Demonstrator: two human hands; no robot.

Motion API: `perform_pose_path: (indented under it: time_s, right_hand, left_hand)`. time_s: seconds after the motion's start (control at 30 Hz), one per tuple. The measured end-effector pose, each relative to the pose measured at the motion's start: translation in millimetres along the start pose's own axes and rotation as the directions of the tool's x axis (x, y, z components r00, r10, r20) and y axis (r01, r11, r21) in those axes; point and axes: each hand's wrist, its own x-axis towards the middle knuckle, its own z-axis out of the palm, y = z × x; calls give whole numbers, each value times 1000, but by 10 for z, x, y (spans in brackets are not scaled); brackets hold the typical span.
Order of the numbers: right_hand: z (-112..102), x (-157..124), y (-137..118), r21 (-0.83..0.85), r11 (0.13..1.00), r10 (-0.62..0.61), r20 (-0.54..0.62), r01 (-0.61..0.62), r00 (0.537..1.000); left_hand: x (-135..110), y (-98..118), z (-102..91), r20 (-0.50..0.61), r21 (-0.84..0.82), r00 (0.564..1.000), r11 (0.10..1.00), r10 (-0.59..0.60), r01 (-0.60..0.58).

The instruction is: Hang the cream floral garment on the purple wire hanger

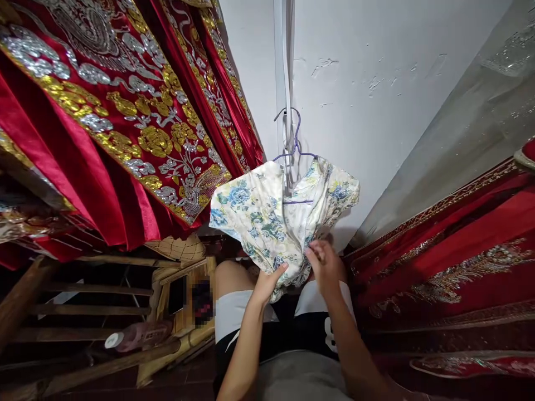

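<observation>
A white blouse with blue and yellow flowers (263,223) hangs in front of me on a purple hanger (297,146). Its neck is open in a V, and the hanger's lower bar shows through it. My left hand (271,284) grips the blouse's lower front, thumb on top and the other fingers hidden behind the cloth. At the blouse's right front edge, my right hand (322,260) is closed with thumb and fingertips pinching the fabric. The lower hem is bunched between both hands, above my lap.
Red cloth with gold and silver sequins (154,139) hangs at the left. Red embroidered cloth (460,267) stands at the right. A white strap (288,61) runs down the wall (355,67). Lower left, a bottle with a white cap (142,336) lies on a bamboo chair (100,334).
</observation>
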Motion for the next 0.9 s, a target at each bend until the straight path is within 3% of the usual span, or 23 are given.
perform_pose_path:
  time_s: [0.07, 0.17, 0.37, 0.43, 0.47, 0.5, 0.57, 0.6, 0.63, 0.7, 0.77, 0.9]
  right_hand:
    - [112, -180, 137, 65, 985, 148, 159, -160, 976]
    - [112, -220, 145, 81, 970, 191, 331, -230, 924]
    - [-83, -147, -72, 9, 971, 212, 433, -239, 876]
    - [-109, -159, -118, 10, 964, 240, 410, -267, 880]
    - [-114, -164, -134, 17, 959, 254, 383, -281, 888]
    - [-115, -168, -145, 26, 955, 266, 356, -294, 896]
    - [-108, -173, -162, 49, 949, 277, 338, -311, 899]
    - [-99, -177, -170, 63, 946, 277, 352, -317, 894]
    - [-88, -184, -178, 76, 943, 274, 376, -325, 885]
    - [-59, -206, -198, 98, 934, 274, 425, -345, 863]
    - [-31, -217, -226, 104, 915, 301, 466, -390, 832]
    - [-18, -26, -314, 129, 825, 408, 539, -550, 737]
  left_hand:
    - [-39, -8, 23, 37, 28, 999, 1000, 10, -11]
    - [-67, 37, 9, 58, 36, 998, 999, 31, -33]
    - [-54, 47, -25, 51, 83, 997, 994, 62, -66]
    - [-58, 17, -4, -66, 125, 988, 983, 142, -133]
    - [-68, 0, 12, -182, 154, 956, 967, 229, -202]
    - [-85, -18, 30, -311, 205, 887, 936, 341, -288]
    - [-128, -55, 70, -469, 380, 666, 814, 580, -440]
    - [-148, -74, 92, -457, 475, 575, 733, 678, -487]
    - [-163, -94, 117, -378, 549, 547, 656, 747, -518]
    - [-161, -129, 178, -128, 588, 628, 569, 767, -575]
    - [-112, -146, 253, 82, 519, 705, 574, 705, -633]
    - [61, -84, 383, 236, 443, 719, 586, 653, -678]
